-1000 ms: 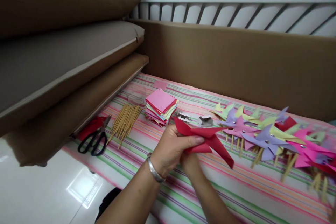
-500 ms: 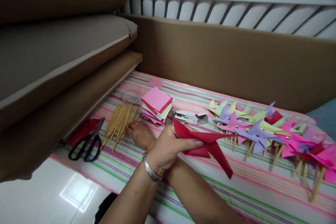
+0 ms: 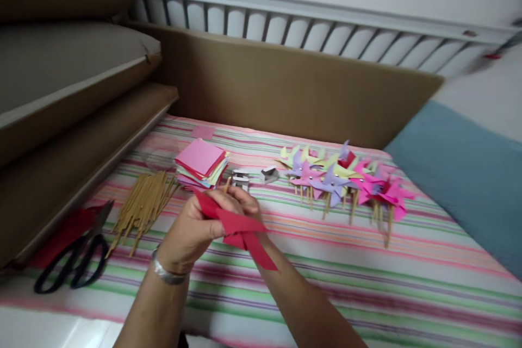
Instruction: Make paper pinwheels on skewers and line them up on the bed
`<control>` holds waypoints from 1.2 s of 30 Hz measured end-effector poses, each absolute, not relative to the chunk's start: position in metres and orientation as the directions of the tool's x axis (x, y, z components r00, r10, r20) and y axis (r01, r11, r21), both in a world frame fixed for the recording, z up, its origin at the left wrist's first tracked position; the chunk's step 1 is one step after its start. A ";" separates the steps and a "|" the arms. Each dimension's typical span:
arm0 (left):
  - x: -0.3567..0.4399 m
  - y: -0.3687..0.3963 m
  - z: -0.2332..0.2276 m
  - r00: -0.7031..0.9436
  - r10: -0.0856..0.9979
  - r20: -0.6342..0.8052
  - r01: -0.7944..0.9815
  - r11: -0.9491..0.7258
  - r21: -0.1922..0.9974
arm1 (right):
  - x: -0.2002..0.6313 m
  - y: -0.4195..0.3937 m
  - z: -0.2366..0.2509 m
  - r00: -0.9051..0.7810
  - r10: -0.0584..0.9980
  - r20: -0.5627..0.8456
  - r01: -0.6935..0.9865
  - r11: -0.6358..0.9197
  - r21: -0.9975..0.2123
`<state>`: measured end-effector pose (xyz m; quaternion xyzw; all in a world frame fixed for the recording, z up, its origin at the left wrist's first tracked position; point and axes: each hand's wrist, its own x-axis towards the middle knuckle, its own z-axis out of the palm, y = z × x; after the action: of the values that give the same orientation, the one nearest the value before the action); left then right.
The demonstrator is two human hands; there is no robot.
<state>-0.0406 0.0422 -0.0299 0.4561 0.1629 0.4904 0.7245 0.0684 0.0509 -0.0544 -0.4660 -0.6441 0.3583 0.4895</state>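
Note:
My left hand (image 3: 190, 234) grips a folded red paper pinwheel (image 3: 240, 228) just above the striped cloth (image 3: 367, 283). My right hand (image 3: 244, 202) sits right behind the red paper, its fingers closed on a thin wooden stick (image 3: 227, 184) whose tip pokes up above them. My right forearm crosses under the left hand from the lower right. A pile of wooden sticks (image 3: 142, 204) lies to the left of both hands. A stack of coloured paper squares (image 3: 199, 160) with a pink one on top lies just beyond them.
Several finished pinwheels (image 3: 342, 176) lie in a row at the right. Two small metal pieces (image 3: 240, 176) lie between them and the stack. Black scissors (image 3: 73, 261) rest on red paper at the left. Brown cushions (image 3: 61, 76) rise on the left, a blue cushion (image 3: 460, 174) on the right.
My right hand reached left to the stick pile and came back behind the red pinwheel with a stick. The view swung to the right, bringing the blue cushion into sight.

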 end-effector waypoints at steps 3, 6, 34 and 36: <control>-0.029 0.045 -0.041 0.571 0.798 0.193 -0.485 0.137 0.864 | 0.109 0.028 -0.052 0.067 0.966 0.251 0.155 0.238 -0.959; -0.009 0.050 -0.053 0.636 0.762 0.123 -0.355 0.147 0.923 | 0.145 0.007 -0.058 0.212 0.970 0.116 -0.084 0.137 -0.987; -0.002 0.053 -0.051 0.393 0.757 0.522 -0.192 -0.488 0.852 | 0.154 -0.010 -0.052 0.150 0.984 0.096 -0.033 0.102 -0.994; -0.002 0.053 -0.051 0.391 0.761 0.518 -0.194 -0.482 0.855 | 0.154 -0.009 -0.053 0.157 0.982 0.106 -0.027 0.111 -0.993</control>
<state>-0.0023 0.0529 -0.0508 0.6915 0.2050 0.5126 0.4660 0.1536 -0.0092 -0.0525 -0.5004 -0.4772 0.4405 0.5726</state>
